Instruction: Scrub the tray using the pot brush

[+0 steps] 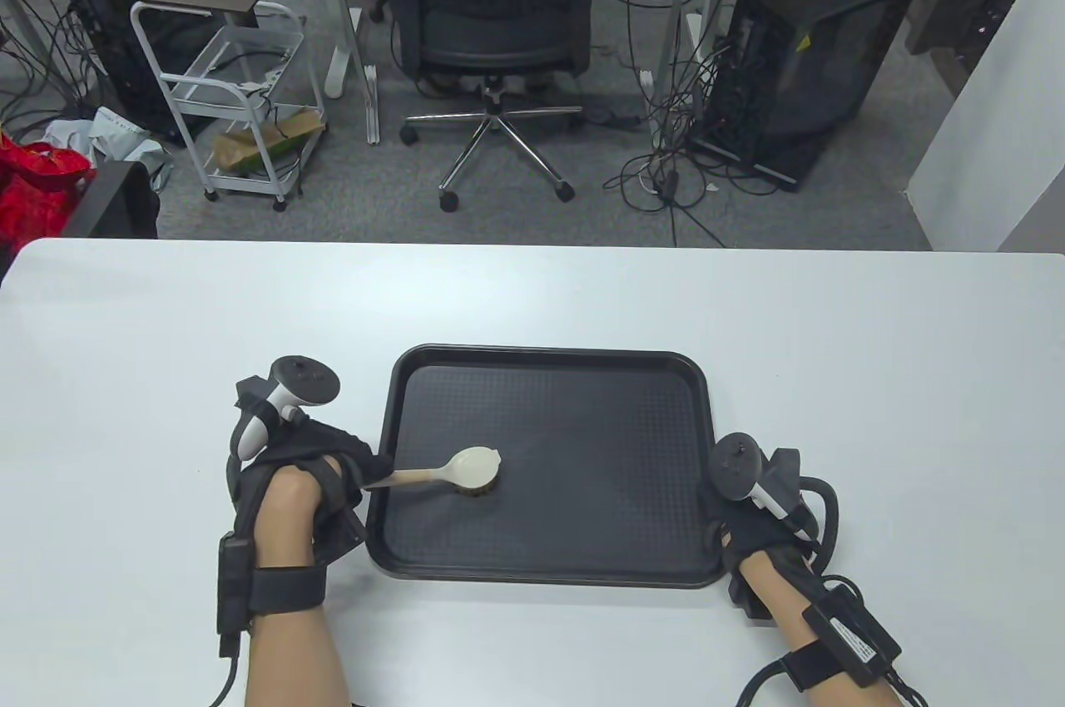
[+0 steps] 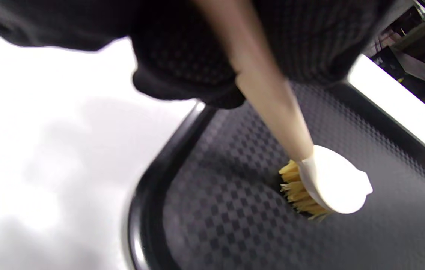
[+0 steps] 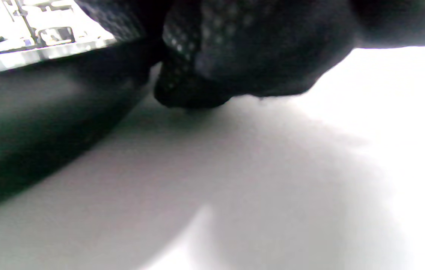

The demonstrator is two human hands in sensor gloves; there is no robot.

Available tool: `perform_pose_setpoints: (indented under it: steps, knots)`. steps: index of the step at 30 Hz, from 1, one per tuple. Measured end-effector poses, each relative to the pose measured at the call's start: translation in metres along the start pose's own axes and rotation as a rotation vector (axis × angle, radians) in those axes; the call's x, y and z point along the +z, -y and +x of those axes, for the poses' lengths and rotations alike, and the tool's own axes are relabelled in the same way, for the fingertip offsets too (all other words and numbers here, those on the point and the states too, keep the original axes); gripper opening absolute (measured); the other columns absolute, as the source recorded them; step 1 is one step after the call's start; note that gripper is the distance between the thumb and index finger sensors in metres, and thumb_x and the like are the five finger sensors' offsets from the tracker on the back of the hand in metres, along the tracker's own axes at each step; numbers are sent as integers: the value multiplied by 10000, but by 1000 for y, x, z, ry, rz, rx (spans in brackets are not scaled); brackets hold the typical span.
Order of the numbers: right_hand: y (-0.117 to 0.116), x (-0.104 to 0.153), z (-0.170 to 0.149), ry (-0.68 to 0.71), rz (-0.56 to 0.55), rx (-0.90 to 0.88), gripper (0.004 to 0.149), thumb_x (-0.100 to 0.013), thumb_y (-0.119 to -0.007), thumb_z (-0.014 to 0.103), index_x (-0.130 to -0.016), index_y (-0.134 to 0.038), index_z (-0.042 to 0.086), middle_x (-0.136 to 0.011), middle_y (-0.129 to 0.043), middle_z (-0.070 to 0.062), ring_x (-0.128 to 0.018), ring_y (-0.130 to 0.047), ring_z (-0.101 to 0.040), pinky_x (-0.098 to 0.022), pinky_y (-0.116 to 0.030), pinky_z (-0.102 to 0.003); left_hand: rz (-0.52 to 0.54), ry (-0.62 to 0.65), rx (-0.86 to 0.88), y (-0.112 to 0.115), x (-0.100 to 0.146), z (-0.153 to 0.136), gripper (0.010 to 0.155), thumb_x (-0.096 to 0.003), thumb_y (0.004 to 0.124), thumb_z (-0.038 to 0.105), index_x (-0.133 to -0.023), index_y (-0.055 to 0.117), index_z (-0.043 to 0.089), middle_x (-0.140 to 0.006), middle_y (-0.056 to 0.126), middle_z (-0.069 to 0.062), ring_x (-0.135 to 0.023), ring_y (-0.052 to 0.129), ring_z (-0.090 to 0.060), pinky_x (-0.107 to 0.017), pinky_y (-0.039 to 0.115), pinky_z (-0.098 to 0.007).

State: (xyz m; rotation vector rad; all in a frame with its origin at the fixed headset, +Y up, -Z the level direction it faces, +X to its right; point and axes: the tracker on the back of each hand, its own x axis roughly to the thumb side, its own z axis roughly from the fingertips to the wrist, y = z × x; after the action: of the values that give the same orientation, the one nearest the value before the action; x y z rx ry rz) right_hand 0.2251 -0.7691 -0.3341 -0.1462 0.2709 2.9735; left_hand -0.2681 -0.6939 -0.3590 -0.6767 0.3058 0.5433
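A black textured tray [image 1: 549, 354] lies on the white table. The pot brush [image 1: 474, 470], with a pale wooden handle and a cream head, stands bristles-down on the tray's left half. My left hand [image 1: 366, 472] grips the handle at the tray's left rim. In the left wrist view the brush [image 2: 332, 183] presses its yellow bristles on the tray floor [image 2: 235, 225], with the gloved fingers [image 2: 190, 75] curled round the handle. My right hand [image 1: 725, 528] holds the tray's right rim near the front corner. The right wrist view shows its fingers [image 3: 197, 86] against the tray wall [image 3: 28, 123].
The white table [image 1: 532, 299] spreads wide around the tray. Beyond its far edge stand an office chair [image 1: 495, 17], a white trolley [image 1: 241, 100] and computer towers with cables on the floor.
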Motion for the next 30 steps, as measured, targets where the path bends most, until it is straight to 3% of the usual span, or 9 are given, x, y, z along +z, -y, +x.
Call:
perform_pose_setpoints:
  steps: [12, 21, 25, 30]
  knots:
    - [0, 0, 0, 1, -1, -1, 592, -475, -751, 358, -954, -600, 44, -398, -974, -51, -157, -960, -235, -216, -826, -449, 89, -83, 64, -22, 15, -36, 528, -330, 922, 477, -740, 979, 148, -463, 1056, -73, -182, 963, -285, -445, 805, -547]
    - [0, 0, 0, 0, -4, 3, 592, -474, -750, 359, -954, -601, 47, -397, -975, -48, -156, -961, -233, -216, -827, -448, 107, -65, 149, -29, 21, -57, 529, -334, 925, 468, -732, 979, 125, -464, 1048, -70, -186, 960, -280, -448, 804, -541]
    - [0, 0, 0, -1, -4, 3, 592, -475, -750, 358, -954, -600, 45, -398, -974, -50, -157, -961, -233, -216, -827, -449, 74, 75, 167, -24, 18, -36, 540, -355, 891, 493, -751, 949, 130, -473, 1037, -49, -189, 959, -253, -446, 810, -522]
    - [0, 0, 0, -1, -3, 3, 591, -475, -750, 359, -954, -601, 47, -398, -975, -48, -157, -961, -233, -215, -827, -448, 46, 251, 70, -2, 20, 34, 543, -385, 852, 517, -785, 910, 154, -510, 1018, -22, -221, 959, -227, -466, 805, -505]
